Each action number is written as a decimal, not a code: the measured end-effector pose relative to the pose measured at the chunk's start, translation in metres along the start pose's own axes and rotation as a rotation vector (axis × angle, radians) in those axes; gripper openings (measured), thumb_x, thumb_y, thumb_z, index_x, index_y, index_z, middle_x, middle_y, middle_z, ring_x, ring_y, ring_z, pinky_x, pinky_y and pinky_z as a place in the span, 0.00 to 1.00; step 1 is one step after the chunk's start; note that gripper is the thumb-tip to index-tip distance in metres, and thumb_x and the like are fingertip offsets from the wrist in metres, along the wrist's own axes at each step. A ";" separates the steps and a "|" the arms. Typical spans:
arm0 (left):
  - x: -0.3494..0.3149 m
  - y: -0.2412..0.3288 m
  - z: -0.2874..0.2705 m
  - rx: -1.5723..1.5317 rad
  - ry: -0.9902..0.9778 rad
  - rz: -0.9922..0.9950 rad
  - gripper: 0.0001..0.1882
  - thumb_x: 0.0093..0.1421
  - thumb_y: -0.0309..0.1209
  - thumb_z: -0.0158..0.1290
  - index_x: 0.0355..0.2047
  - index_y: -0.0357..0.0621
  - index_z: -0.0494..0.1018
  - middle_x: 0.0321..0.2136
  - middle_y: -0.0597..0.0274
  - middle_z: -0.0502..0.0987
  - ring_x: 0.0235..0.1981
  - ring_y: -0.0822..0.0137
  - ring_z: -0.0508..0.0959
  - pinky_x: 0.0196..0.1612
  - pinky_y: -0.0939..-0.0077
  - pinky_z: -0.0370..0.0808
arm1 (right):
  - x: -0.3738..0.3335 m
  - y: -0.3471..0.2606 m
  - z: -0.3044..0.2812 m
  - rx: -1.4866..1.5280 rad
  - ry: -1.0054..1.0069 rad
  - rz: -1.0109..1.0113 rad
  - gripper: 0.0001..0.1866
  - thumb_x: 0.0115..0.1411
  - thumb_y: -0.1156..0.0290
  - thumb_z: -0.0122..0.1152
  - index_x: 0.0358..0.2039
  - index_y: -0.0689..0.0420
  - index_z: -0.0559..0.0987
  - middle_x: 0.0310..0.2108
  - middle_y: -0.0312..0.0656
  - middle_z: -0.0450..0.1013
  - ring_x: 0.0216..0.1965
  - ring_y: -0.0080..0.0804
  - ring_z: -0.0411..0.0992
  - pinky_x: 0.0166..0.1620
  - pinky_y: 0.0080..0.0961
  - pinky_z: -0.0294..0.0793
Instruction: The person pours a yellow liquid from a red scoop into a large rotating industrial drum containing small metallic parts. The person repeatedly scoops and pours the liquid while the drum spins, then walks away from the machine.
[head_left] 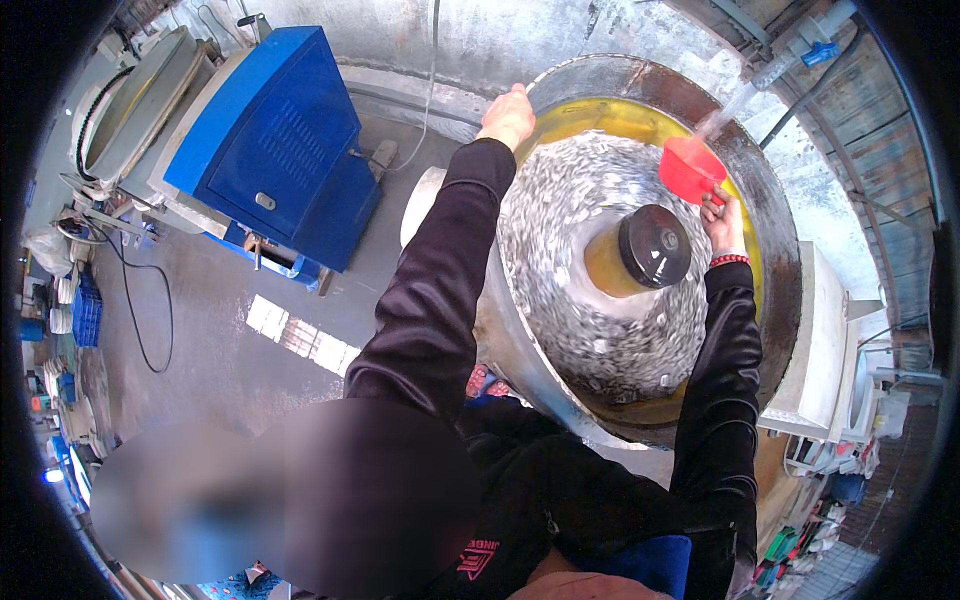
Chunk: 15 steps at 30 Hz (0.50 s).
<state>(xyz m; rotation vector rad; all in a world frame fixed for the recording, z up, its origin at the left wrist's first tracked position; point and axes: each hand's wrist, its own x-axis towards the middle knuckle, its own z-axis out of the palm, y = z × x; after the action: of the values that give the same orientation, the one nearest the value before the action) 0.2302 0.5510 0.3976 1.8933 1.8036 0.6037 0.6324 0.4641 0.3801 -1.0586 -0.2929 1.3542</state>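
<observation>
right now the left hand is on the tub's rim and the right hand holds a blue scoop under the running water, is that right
Not quite: the scoop is red, not blue, as the head view shows. The left hand is on the tub's rim and the right hand holds the scoop under the running water.

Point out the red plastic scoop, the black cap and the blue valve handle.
Red plastic scoop (pixel 690 174), head view: on its bowl.
Black cap (pixel 657 250), head view: its glossy top.
Blue valve handle (pixel 820 53), head view: its middle.

The scoop (pixel 690 174) is red, the tub lining (pixel 602 116) yellow, the pieces (pixel 565 335) speckled grey-white, the cabinet (pixel 270 150) blue.
</observation>
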 end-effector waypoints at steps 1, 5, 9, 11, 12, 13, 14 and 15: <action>0.000 0.000 0.000 -0.002 -0.003 -0.003 0.15 0.54 0.27 0.43 0.43 0.40 0.63 0.40 0.43 0.72 0.45 0.49 0.71 0.46 0.60 0.68 | -0.001 -0.001 -0.001 -0.002 0.002 -0.020 0.04 0.53 0.75 0.51 0.28 0.58 0.65 0.19 0.40 0.63 0.10 0.18 0.52 0.13 0.14 0.48; 0.001 0.000 0.001 0.001 -0.013 -0.002 0.16 0.54 0.27 0.43 0.44 0.40 0.63 0.40 0.44 0.72 0.45 0.49 0.71 0.46 0.60 0.68 | -0.005 0.000 -0.007 -0.008 -0.017 -0.043 0.04 0.54 0.75 0.50 0.28 0.57 0.65 0.18 0.39 0.63 0.10 0.18 0.52 0.13 0.14 0.48; 0.004 -0.002 0.003 0.013 0.004 0.009 0.16 0.53 0.27 0.43 0.44 0.40 0.63 0.40 0.43 0.72 0.45 0.49 0.71 0.46 0.60 0.68 | -0.008 0.004 -0.019 -0.050 0.057 -0.088 0.03 0.52 0.77 0.51 0.27 0.58 0.66 0.19 0.38 0.64 0.10 0.18 0.51 0.13 0.14 0.48; 0.005 -0.003 0.004 0.018 0.017 0.025 0.16 0.54 0.26 0.42 0.44 0.39 0.63 0.40 0.42 0.72 0.45 0.49 0.71 0.46 0.59 0.68 | -0.012 0.005 -0.025 -0.121 0.033 -0.125 0.03 0.51 0.77 0.52 0.26 0.58 0.67 0.19 0.38 0.64 0.10 0.18 0.51 0.13 0.14 0.48; 0.005 -0.003 0.005 0.024 0.023 0.035 0.16 0.54 0.27 0.42 0.44 0.39 0.63 0.40 0.42 0.72 0.44 0.49 0.71 0.47 0.59 0.68 | -0.016 0.004 -0.028 -0.161 0.052 -0.159 0.03 0.51 0.77 0.52 0.25 0.58 0.68 0.19 0.38 0.65 0.10 0.18 0.51 0.13 0.14 0.48; 0.005 -0.004 0.005 0.031 0.029 0.045 0.15 0.54 0.27 0.41 0.43 0.38 0.63 0.40 0.42 0.72 0.44 0.49 0.71 0.47 0.59 0.68 | -0.021 0.004 -0.030 -0.245 0.056 -0.228 0.09 0.49 0.75 0.55 0.33 0.63 0.71 0.17 0.36 0.64 0.11 0.15 0.51 0.13 0.13 0.47; 0.005 -0.004 0.005 0.039 0.035 0.055 0.15 0.54 0.27 0.41 0.43 0.38 0.64 0.40 0.41 0.72 0.44 0.48 0.71 0.47 0.59 0.68 | -0.027 0.001 -0.031 -0.457 0.110 -0.269 0.14 0.49 0.74 0.55 0.37 0.63 0.71 0.18 0.38 0.66 0.13 0.19 0.56 0.15 0.15 0.52; 0.006 -0.004 0.004 0.047 0.038 0.065 0.15 0.54 0.27 0.40 0.43 0.37 0.64 0.40 0.41 0.72 0.44 0.48 0.71 0.47 0.59 0.68 | -0.032 -0.002 -0.031 -0.674 0.158 -0.306 0.18 0.48 0.73 0.56 0.41 0.63 0.70 0.18 0.41 0.68 0.14 0.23 0.61 0.16 0.18 0.57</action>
<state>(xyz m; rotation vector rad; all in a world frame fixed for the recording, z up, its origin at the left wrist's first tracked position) 0.2301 0.5566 0.3920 1.9912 1.8005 0.6286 0.6478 0.4225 0.3775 -1.5909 -0.7947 0.8974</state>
